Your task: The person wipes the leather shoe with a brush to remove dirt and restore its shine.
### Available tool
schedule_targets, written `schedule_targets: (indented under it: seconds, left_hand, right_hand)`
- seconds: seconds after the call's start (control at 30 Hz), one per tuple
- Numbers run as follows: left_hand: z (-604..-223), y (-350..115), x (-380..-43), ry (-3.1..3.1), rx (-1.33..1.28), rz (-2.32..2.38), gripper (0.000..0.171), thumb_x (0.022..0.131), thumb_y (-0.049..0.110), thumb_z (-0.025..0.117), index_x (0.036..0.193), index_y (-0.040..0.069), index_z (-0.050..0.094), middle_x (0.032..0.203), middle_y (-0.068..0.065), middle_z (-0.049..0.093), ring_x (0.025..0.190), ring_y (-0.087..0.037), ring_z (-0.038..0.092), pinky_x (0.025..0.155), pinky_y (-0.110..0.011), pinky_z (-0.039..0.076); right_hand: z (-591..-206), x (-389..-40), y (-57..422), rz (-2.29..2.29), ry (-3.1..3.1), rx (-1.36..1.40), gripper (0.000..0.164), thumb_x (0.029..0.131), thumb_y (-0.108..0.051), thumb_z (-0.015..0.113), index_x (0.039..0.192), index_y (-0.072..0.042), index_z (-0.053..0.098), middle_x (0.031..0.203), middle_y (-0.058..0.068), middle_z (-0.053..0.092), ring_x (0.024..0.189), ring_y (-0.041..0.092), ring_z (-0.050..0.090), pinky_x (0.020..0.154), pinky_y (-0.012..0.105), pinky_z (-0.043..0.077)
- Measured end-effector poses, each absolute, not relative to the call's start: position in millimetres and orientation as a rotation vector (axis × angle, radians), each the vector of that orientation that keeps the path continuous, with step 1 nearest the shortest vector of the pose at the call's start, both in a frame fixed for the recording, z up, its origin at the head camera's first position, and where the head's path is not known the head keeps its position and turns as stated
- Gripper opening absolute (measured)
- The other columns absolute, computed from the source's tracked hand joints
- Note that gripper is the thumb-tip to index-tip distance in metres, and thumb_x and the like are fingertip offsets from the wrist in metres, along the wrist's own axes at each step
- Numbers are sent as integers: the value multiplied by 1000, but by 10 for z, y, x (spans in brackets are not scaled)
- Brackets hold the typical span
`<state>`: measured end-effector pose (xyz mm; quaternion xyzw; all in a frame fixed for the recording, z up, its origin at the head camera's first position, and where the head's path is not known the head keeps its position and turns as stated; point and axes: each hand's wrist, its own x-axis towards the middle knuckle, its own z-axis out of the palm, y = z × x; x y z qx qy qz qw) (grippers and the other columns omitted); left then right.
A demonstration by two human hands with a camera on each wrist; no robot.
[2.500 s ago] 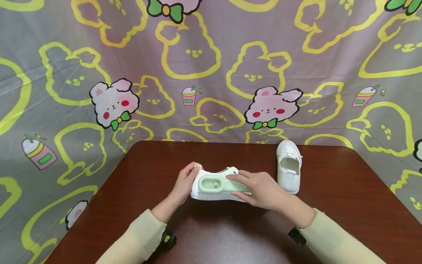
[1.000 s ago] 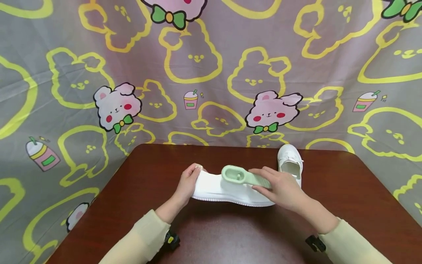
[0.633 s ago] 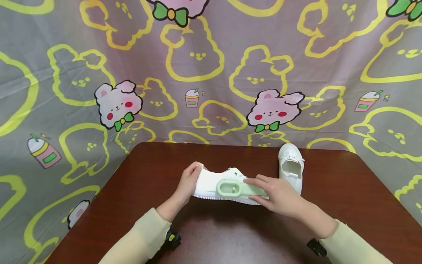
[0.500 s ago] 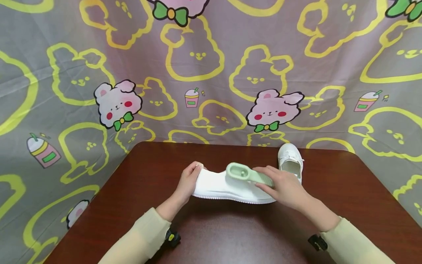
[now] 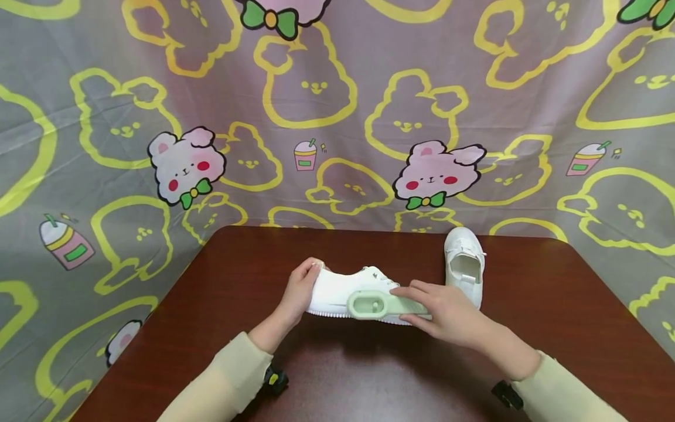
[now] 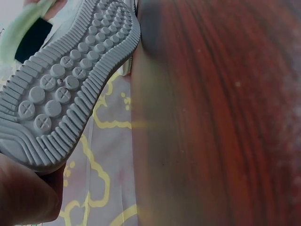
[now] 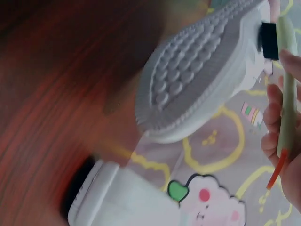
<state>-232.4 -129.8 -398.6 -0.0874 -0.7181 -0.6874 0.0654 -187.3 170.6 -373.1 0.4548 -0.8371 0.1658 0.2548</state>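
A white lace-up shoe (image 5: 329, 291) is held on its side above the table, toe to the right. My left hand (image 5: 299, 293) grips it by the heel. Its grey studded sole (image 6: 77, 70) faces the left wrist camera. In my right hand (image 5: 443, 310) is a pale green brush (image 5: 368, 305), fingers curled round the handle. Dark bristles (image 7: 270, 41) meet the shoe's white side in the right wrist view, and an orange loop (image 7: 277, 169) hangs from the handle's end. The brush head overlaps the shoe's lower side near the sole edge in the head view.
A second white shoe (image 5: 464, 266) stands upright on the dark red-brown table (image 5: 253, 252), at the back right, toe toward the curtain. A grey curtain (image 5: 337, 135) with yellow cartoon outlines hangs behind and around the table.
The brush has swept up and down over the shoe's side; since half a second ago it has come down and left, toward the sole. The left hand keeps its grip on the heel.
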Motion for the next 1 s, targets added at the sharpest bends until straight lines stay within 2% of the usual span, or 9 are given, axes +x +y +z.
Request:
schedule_targets:
  seconds: [0.13,0.27,0.5,0.6,0.73,0.9,1.0]
  left_hand:
    - [-3987,-1303,-2335,-2165,-265,-2062,22,101,2,43,94,-11,58,88,-11,65,77,-14,56,69,-26,43]
    - [-3996,-1297,-2322,-2160,-258,-2060,23,102,6,45,95,-9,60,89,-9,66,78,-13,56,70,-25,43]
    - [-4026,-1287,-2311,-2156,-265,-2040,23,102,10,46,97,-8,60,90,-10,66,79,-14,56,70,-26,43]
    - [-4028,-1289,-2307,-2165,-254,-2037,23,102,9,46,97,-8,61,90,-9,66,79,-14,56,71,-26,43]
    - [-4028,-1292,-2308,-2160,-256,-2049,24,102,8,45,96,-9,60,90,-9,66,78,-14,56,70,-27,43]
    - [-4023,-1291,-2303,-2162,-257,-2048,24,102,9,45,97,-9,60,90,-8,66,78,-14,56,69,-27,43]
    - [-4018,-1289,-2300,-2167,-259,-2035,23,102,9,46,97,-9,60,90,-9,66,79,-14,56,70,-27,43]
  right_hand:
    - [-3689,-1962,1778,473,-2370,1008,44,79,-27,80,119,-18,64,92,-10,60,62,3,49,52,24,43]
    - [-3649,-1980,1819,502,-2434,870,43,80,-26,80,118,-17,64,99,-6,65,68,8,55,56,30,46]
    - [-3722,-1812,1773,522,-2352,1221,39,84,-29,77,119,-18,63,93,-13,57,68,0,50,57,20,44]
    - [-3771,-1771,1793,472,-2325,1272,37,86,-34,74,118,-19,64,92,-14,55,67,-2,48,56,20,43]
    - [-3783,-1815,1905,480,-2385,1110,39,83,-29,77,118,-21,63,95,-15,59,69,0,52,58,25,46]
    - [-3739,-1893,2052,507,-2484,826,41,81,-24,80,117,-20,63,104,-8,66,79,9,60,63,37,50]
    - [-3717,-1872,2064,529,-2476,836,41,80,-23,80,117,-21,63,104,-9,66,81,9,60,65,37,50]
